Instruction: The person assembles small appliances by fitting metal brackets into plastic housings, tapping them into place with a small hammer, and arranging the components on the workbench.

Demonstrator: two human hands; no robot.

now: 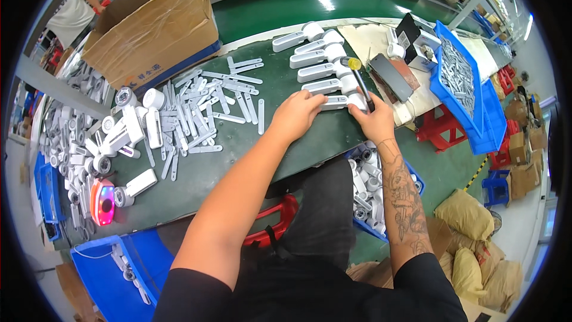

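Observation:
My left hand has its fingers closed on the handle end of a white handheld fan lying near the table's front edge. My right hand grips a small hammer with a yellow-faced head and dark handle, pointing away from me. The thumb of that hand rests at the fan's round head. Beyond it, several similar white fans lie in a row, grey strips set in their handles. Loose grey strips are scattered to the left of my left hand.
White fan parts heap at the far left, near a lit red device. A cardboard box stands behind. At right are a phone-like dark slab and a blue tray of strips. Below sits a bin of white parts.

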